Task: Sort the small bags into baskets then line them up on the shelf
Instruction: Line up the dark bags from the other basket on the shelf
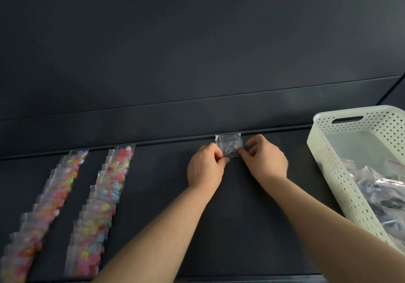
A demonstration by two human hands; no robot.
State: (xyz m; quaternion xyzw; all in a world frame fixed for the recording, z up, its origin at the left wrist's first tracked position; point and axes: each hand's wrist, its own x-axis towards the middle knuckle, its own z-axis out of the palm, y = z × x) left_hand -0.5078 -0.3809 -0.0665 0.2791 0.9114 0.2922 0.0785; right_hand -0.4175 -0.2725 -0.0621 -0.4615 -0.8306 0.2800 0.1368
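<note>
Pinched by left hand [205,166] and right hand [266,160]: small clear plastic bag [229,143], contents indistinct. Right of right hand: cream perforated plastic basket [328,151], cut off.

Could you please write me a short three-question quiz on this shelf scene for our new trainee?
1. True or false: the left hand and the right hand both hold the clear bag.
2. How many rows of colourful bags lie on the shelf? A one, B two, C four.
3. Fill in: the basket stands to the ___ of the hands.
Key: 1 true; 2 B; 3 right.
</note>
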